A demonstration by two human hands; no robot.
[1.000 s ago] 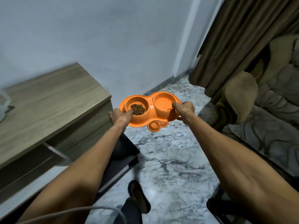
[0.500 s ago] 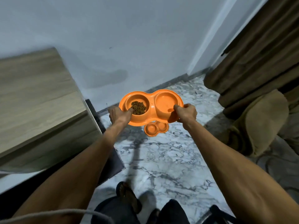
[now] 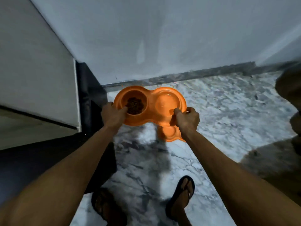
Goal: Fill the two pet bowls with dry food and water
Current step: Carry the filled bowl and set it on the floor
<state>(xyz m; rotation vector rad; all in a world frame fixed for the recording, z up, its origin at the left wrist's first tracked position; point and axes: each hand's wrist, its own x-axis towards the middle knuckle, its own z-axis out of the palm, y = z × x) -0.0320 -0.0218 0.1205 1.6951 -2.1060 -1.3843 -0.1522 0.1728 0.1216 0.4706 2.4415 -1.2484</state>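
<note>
The person grips an orange double pet bowl point(image 3: 150, 104) with both hands, low over the marble floor point(image 3: 224, 115) and close to the skirting point(image 3: 179, 77) at the foot of the pale wall point(image 3: 162, 38); motion blur hides whether the bowl's base touches the floor. The left hand point(image 3: 112, 115) clasps the near left rim, with its thumb hooked over the edge beside the dry kibble point(image 3: 134, 106) that lies in a small heap in the left compartment. The right hand point(image 3: 185, 119) curls round the near right rim, its thumb lying over the edge of the right compartment point(image 3: 167, 101), whose glossy surface with faint glints looks like clear water. A smaller orange lobed piece point(image 3: 171, 134) shows just below the front rim, by the right wrist. A pale cabinet point(image 3: 32, 70) stands at the left, with a dark object point(image 3: 88, 88) between it and the bowl. Both feet wear dark sandals point(image 3: 182, 198) at the bottom of the view.
</note>
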